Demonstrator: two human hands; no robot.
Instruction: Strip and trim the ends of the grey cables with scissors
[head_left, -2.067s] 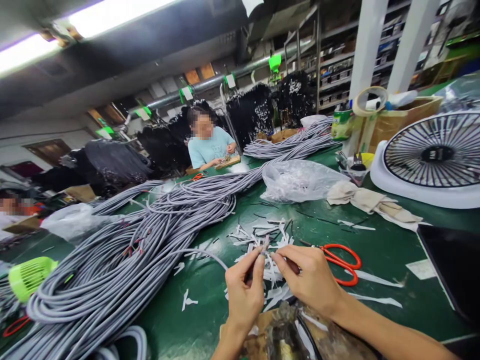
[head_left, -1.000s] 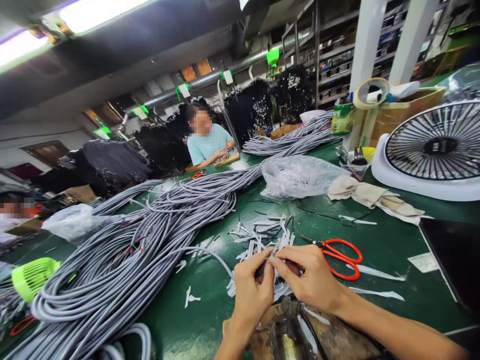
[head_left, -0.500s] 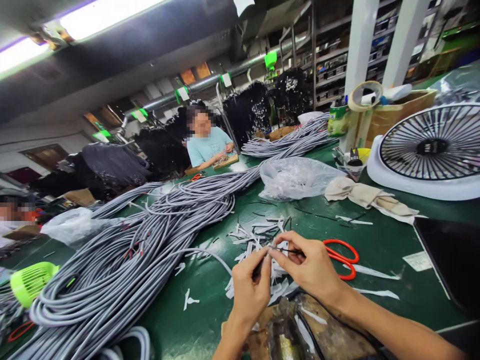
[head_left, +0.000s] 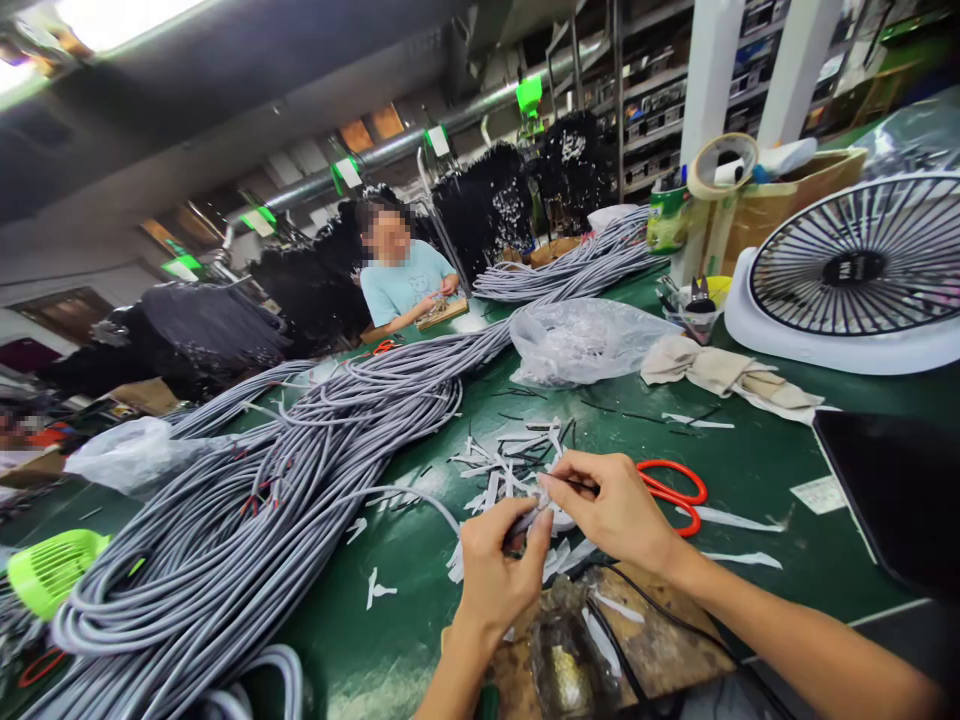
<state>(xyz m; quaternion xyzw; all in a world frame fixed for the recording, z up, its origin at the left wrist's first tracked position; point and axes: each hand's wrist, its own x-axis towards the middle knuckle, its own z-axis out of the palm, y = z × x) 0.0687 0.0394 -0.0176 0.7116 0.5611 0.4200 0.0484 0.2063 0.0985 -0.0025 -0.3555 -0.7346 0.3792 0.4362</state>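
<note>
My left hand (head_left: 493, 570) is closed around the end of a grey cable (head_left: 425, 500), which runs in from the coil on the left. Beside it, my right hand (head_left: 619, 505) pinches a thin black strand (head_left: 581, 485) at the cable's tip. The fingertips of both hands nearly meet, so the exact join is hidden. White strips and black offcuts (head_left: 499, 465) lie in a pile just beyond the hands. Red-handled scissors (head_left: 697, 490) rest on the table right of my right hand, their blades partly hidden.
Grey cable coils (head_left: 247, 520) cover the left of the green table (head_left: 352, 640). A worn board (head_left: 660, 650) with a black cord (head_left: 675, 610) is below my hands. A fan (head_left: 855, 270), cloth (head_left: 731, 375), plastic bag (head_left: 592, 340) and dark tablet-like slab (head_left: 892, 490) stand around. A co-worker (head_left: 409, 285) sits opposite.
My right hand has moved back slightly from the left fingertips, and its fingers pinch the black strand closer. My left hand still grips the cable. The view has shifted a little.
</note>
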